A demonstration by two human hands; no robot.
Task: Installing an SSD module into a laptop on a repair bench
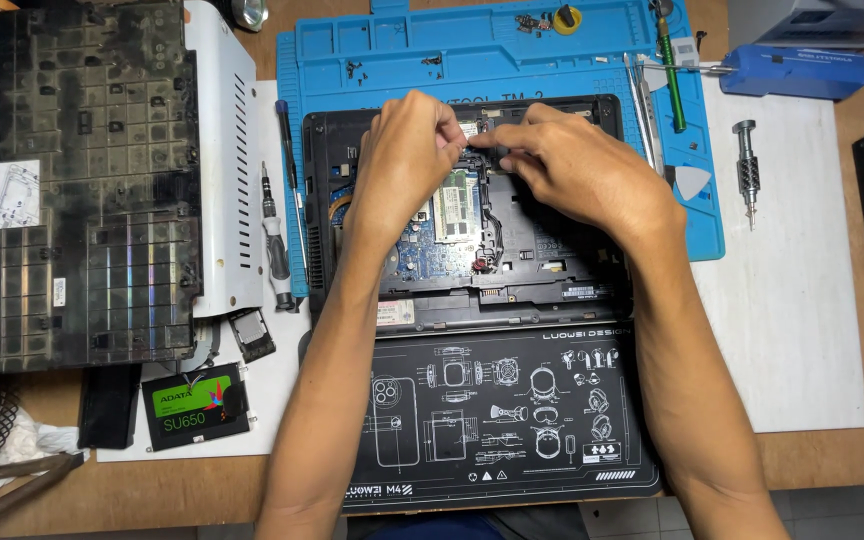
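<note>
An opened black laptop base lies on a blue work mat, its blue circuit board and a green memory module exposed. My left hand and my right hand meet over the far middle of the base. Their fingertips pinch at a small part near the module's upper edge; the part itself is hidden by the fingers.
A black keyboard frame lies at the left on a white metal panel. A screwdriver, a green-labelled black drive, a printed black mat, a blue tool, a green-handled tool and a bit holder surround the laptop.
</note>
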